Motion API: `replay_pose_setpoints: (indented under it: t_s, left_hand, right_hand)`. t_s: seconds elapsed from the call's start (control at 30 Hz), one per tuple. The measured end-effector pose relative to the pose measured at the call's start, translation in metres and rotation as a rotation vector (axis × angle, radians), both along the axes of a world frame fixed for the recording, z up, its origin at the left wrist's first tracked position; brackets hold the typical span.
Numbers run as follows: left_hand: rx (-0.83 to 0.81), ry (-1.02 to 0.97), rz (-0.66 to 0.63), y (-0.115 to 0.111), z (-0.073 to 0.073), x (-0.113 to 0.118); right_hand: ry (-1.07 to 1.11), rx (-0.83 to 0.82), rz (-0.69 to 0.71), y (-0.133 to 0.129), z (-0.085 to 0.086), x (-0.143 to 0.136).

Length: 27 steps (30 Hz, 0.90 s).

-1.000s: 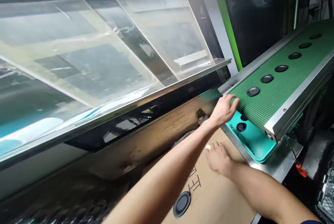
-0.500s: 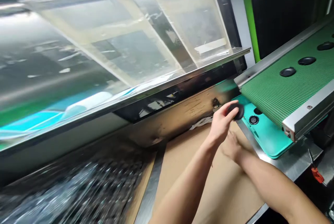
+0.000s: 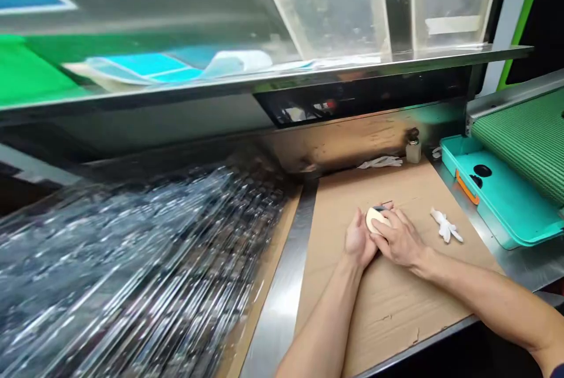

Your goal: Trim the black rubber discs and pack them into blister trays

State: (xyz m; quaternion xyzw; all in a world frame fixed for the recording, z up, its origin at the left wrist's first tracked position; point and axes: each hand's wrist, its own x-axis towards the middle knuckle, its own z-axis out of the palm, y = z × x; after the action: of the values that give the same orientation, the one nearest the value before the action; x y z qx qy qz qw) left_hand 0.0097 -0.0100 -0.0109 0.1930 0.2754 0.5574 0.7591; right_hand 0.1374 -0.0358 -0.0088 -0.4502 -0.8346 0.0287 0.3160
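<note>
Over the cardboard sheet (image 3: 339, 213) my two hands are close together around a cream-coloured rounded pad (image 3: 374, 220). My left hand (image 3: 358, 241) is cupped beneath, with a dark edge of the black disc (image 3: 380, 208) showing just beyond the pad. Fingers of my right hand (image 3: 403, 238) are bent over the pad and press it from the right side. Most of the black disc is hidden by the pad and fingers. A crumpled white cloth (image 3: 446, 227) lies to the right of my right hand.
Stacked clear plastic trays (image 3: 176, 272) fill the left side. A teal bin (image 3: 506, 213) with black discs (image 3: 482, 170) stands at right, below a green conveyor belt (image 3: 524, 131). A small bottle (image 3: 413, 150) stands at the back. A metal ledge (image 3: 308, 72) runs above.
The view has turned left. My left hand has brought the black disc from beside the bin back over the cardboard. My right hand has joined it, and the cream pad now shows between them.
</note>
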Motion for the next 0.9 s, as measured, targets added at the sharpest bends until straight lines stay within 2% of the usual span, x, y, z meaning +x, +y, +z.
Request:
replay_pose_setpoints:
  t_s: [0.17, 0.3, 0.43, 0.53, 0.57, 0.63, 0.7, 0.8, 0.9]
  left_hand:
    - [-0.079, -0.094, 0.022, 0.001, 0.005, 0.005]
    - [-0.070, -0.149, 0.006, 0.007, 0.003, 0.003]
    - [-0.062, -0.132, 0.050, 0.008, 0.000, -0.001]
    - [-0.045, -0.131, 0.007, 0.008, -0.001, -0.005]
    - [-0.043, -0.118, 0.011, 0.008, -0.001, -0.007]
    - [-0.047, -0.092, 0.044, 0.009, 0.002, -0.010]
    - [-0.062, -0.092, 0.070, 0.010, 0.004, -0.013]
    - [-0.078, -0.099, 0.079, 0.010, 0.008, -0.013]
    - [-0.074, -0.084, 0.096, 0.009, 0.008, -0.008]
  right_hand:
    - [-0.034, 0.018, -0.136, 0.012, 0.008, 0.004]
    - [-0.070, 0.042, -0.010, 0.011, 0.010, 0.004]
    - [-0.066, 0.045, -0.096, 0.004, 0.006, 0.000]
    - [-0.114, 0.047, 0.009, 0.006, 0.004, 0.003]
    - [-0.118, 0.050, -0.007, 0.010, 0.003, 0.007]
    - [-0.073, 0.058, -0.125, 0.022, 0.003, 0.019]
    - [0.044, 0.081, -0.190, 0.034, 0.005, 0.033]
    - [0.237, 0.041, -0.119, 0.037, 0.009, 0.044]
    - [0.260, -0.162, 0.013, 0.026, 0.016, 0.041]
